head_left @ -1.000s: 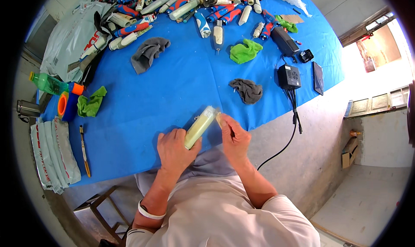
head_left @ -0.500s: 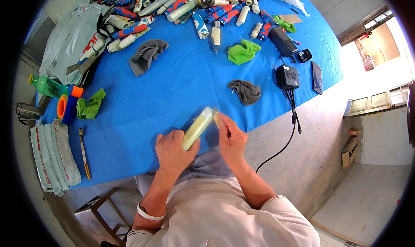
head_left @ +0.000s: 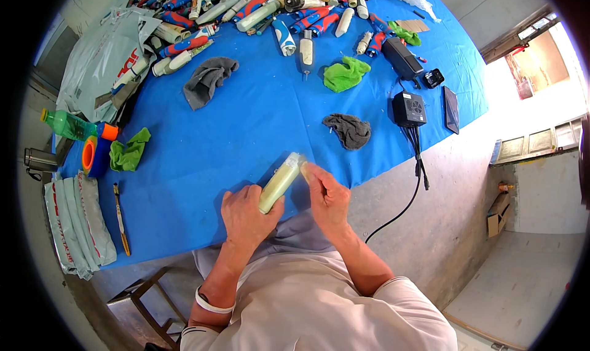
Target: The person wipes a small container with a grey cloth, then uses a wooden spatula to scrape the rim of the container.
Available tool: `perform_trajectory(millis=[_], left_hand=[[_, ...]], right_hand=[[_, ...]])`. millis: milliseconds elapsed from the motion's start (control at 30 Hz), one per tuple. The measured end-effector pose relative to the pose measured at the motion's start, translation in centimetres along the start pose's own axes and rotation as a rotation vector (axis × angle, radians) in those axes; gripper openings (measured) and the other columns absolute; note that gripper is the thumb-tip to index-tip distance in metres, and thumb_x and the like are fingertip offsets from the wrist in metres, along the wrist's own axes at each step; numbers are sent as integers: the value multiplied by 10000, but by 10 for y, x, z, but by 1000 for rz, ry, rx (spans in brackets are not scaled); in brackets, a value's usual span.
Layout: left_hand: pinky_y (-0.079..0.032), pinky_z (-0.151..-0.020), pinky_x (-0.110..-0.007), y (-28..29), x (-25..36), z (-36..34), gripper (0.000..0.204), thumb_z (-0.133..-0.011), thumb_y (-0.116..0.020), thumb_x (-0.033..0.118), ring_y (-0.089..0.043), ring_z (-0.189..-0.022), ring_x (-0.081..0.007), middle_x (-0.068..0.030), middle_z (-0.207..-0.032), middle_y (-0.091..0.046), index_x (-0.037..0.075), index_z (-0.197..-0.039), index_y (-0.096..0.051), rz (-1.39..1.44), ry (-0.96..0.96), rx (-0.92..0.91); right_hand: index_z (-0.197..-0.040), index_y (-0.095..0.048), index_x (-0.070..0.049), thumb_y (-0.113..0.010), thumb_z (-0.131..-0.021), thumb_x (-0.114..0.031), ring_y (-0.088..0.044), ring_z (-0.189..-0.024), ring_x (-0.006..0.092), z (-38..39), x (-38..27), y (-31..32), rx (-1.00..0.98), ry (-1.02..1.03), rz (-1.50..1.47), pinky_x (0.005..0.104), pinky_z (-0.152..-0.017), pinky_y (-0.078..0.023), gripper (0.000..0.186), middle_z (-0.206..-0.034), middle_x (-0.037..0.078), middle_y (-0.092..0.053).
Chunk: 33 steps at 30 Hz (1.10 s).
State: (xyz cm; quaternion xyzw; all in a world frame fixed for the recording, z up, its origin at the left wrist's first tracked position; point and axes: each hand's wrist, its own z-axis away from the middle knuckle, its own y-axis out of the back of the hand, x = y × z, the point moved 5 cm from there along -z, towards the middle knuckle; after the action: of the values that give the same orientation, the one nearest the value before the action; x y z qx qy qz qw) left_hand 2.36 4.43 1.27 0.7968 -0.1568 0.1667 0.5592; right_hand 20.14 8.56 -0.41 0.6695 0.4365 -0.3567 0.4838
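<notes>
Slightly leftward my right hand (head_left: 330, 195) has moved since the earlier frame. Below spreads the blue tablecloth (head_left: 184, 142); over its near edge, my left hand (head_left: 251, 216) is wrapped around the pale yellow tube (head_left: 278, 186), tilted away and rightward. Just beside its whitish far end, my right fingertips pinch a small pale piece (head_left: 303, 171).

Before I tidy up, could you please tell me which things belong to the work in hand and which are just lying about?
In use:
pale yellow tube, held by the left hand
small pale piece, pinched by the right hand

Seemingly just lying about:
green bottle
metal flask
flat black device
black fan box
</notes>
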Motion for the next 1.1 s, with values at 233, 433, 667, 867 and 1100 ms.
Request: perform_trajectory(millis=[233,433,667,867,1100], left_hand=[[-395,-607,-425,1,1,-1,315,-733,-802,275,-580,-559,-298,-71,-641,-608,88,-713,-549,-14,11,-13],[-399,-610,-428,1,0,0,308,-731,-804,273,-590,-569,-298,-70,-647,-614,87,-719,-559,3,20,-1],[-398,-605,-428,0,0,0,315,-727,-804,274,-590,-570,-297,-68,-653,-612,90,-712,-548,-1,9,3],[-393,-599,-426,0,0,0,324,-724,-805,272,-578,-558,-301,-67,-640,-599,91,-706,-536,-11,-8,9],[-392,-596,-429,-1,1,0,321,-729,-799,277,-576,-553,-302,-66,-633,-595,91,-707,-538,-6,1,8]], right_hand=[[-1154,-721,-11,-653,-988,-56,-561,-646,68,4,-3,-4,20,-17,-17,234,-589,-471,186,-847,71,-723],[-1152,-719,-15,-648,-987,-58,-558,-618,84,3,-1,-6,94,-9,-37,250,-566,-468,185,-829,91,-713],[-1141,-723,-16,-659,-961,-26,-576,-592,114,6,0,-5,53,4,78,256,-567,-480,190,-816,115,-708],[-1148,-723,-13,-648,-978,-40,-519,-647,33,7,3,-6,48,10,13,212,-591,-452,188,-781,21,-680],[-1141,-723,-4,-661,-967,-27,-632,-630,106,5,-3,-4,6,8,1,243,-590,-507,187,-873,114,-746]])
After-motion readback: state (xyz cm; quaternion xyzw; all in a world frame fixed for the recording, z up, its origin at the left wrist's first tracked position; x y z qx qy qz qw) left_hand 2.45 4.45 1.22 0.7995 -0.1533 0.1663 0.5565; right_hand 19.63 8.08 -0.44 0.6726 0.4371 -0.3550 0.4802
